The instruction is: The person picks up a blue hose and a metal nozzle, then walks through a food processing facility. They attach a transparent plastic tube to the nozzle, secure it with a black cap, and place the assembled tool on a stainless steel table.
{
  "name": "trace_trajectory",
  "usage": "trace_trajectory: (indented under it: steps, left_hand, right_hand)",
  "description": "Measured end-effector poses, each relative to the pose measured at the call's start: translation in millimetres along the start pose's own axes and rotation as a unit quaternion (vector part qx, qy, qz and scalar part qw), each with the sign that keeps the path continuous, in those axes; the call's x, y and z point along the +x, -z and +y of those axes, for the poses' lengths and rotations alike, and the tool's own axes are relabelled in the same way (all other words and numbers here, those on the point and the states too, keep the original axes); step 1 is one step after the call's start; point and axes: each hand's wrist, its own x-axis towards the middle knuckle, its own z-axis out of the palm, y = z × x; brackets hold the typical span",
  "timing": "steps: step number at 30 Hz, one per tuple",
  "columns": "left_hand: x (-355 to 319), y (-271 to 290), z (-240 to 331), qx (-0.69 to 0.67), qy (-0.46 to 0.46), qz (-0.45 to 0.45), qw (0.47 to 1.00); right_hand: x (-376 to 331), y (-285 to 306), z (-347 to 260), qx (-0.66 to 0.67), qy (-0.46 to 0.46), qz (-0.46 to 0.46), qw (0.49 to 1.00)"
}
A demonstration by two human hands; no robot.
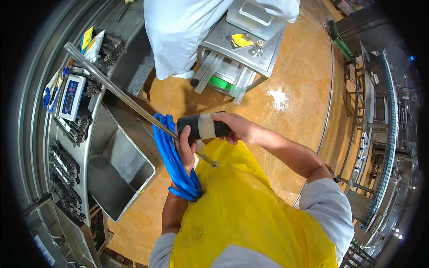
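My right hand (234,127) grips a black handle (203,127) wrapped with a band of pale tape. From it a long thin steel tube (111,87) runs up and left over the worktop. My left hand (185,149) is closed around the same tool just below the handle, with a short brass-tipped rod (208,160) sticking out past its fingers. A coil of blue hose (172,156) hangs over my left wrist and forearm. I wear a yellow apron (243,210) and grey sleeves.
A steel trough (118,165) stands open at the left, beside a curved steel worktop with dark metal parts (67,169) and a small digital scale (71,96). A person in white (178,31) stands by a steel cart (243,49). Orange floor lies between; conveyor (386,147) at right.
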Motion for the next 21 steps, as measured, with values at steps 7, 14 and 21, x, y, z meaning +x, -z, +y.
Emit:
trace_trajectory:
  steps: [7, 14, 21]
  left_hand:
    - [46, -9, -24, 0.0, -0.056, -0.017, 0.998]
    - [77, -1, -17, -0.093, -0.021, -0.068, 0.993]
    - [98, -43, -15, -0.088, -0.032, -0.053, 0.994]
  right_hand:
    - [89, 83, -17, -0.017, 0.058, 0.138, 0.989]
    - [354, 308, -16, -0.414, 0.131, 0.476, 0.765]
    - [480, 439, -31, -0.371, 0.198, 0.464, 0.78]
